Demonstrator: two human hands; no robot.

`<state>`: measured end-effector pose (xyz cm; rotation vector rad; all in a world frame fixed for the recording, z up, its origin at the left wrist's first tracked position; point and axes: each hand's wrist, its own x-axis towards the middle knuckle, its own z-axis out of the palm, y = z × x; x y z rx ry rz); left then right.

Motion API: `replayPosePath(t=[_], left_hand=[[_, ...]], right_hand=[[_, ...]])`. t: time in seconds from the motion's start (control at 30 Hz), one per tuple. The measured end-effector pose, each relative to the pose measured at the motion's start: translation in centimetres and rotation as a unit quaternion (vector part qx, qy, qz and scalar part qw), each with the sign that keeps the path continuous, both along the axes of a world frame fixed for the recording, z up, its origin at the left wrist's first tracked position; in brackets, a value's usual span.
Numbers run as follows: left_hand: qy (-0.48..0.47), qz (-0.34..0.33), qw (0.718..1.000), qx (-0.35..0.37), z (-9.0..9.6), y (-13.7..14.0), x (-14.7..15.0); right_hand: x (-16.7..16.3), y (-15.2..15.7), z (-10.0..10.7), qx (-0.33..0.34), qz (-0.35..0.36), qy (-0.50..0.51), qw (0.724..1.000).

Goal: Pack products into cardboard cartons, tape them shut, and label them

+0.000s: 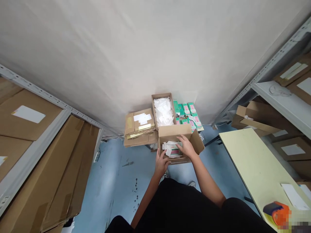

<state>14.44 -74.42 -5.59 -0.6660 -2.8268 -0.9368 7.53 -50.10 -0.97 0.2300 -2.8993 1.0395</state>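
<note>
An open cardboard box (pixel 175 130) stands right in front of me with its flaps up. Inside it lie crumpled white paper (pixel 167 146) and a green and pink packet (pixel 176 151), partly covered by the paper. My left hand (pixel 161 164) grips the box's front left corner, with fingers on both sides of the wall. Reaching in over the right side, my right hand (pixel 186 147) has its fingers apart, with the tips at the paper and packet. Whether those tips press on the paper is hard to make out.
Behind stands another box (pixel 173 110) filled with white paper (pixel 164 111), beside several green and pink packets (pixel 191 108). Flattened cardboard (pixel 130 124) is stacked at left. A table (pixel 252 155) with an orange tape dispenser (pixel 280 213) stands right. Shelves (pixel 279 97) with cartons flank both sides.
</note>
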Motion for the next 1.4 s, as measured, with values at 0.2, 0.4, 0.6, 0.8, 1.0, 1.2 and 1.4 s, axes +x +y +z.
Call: replayPosePath(t=[0.2, 0.4, 0.6, 0.8, 1.0, 1.2, 1.4], left_hand=[[0.038, -0.019, 0.999, -0.017, 0.9, 7.2, 0.8], [0.028, -0.099, 0.994, -0.023, 2.0, 16.2, 0.4], [0.005, -0.21, 0.978, -0.007, 2.4, 26.1, -1.1], [-0.002, -0.34, 0.94, -0.011, 1.7, 35.2, -3.4], [-0.018, -0.467, 0.884, -0.009, -0.9, 43.8, -6.3], [-0.055, -0.577, 0.815, -0.015, -3.6, 53.7, -9.6], [-0.091, -0.634, 0.766, -0.054, -5.0, 62.1, -11.9]], right_hand=[[3.8, 7.7, 0.4, -0.039, -0.046, 0.034, 0.998], [8.9, 17.6, 1.3, -0.041, -0.144, 0.04, 0.988], [15.0, 26.9, 1.8, -0.041, -0.284, 0.059, 0.956], [19.3, 32.5, 1.2, -0.048, -0.39, 0.05, 0.918], [22.0, 35.7, -0.2, -0.038, -0.525, 0.038, 0.849], [22.7, 38.0, -0.2, -0.02, -0.615, 0.005, 0.789], [22.2, 37.5, -0.6, 0.029, -0.697, 0.057, 0.715]])
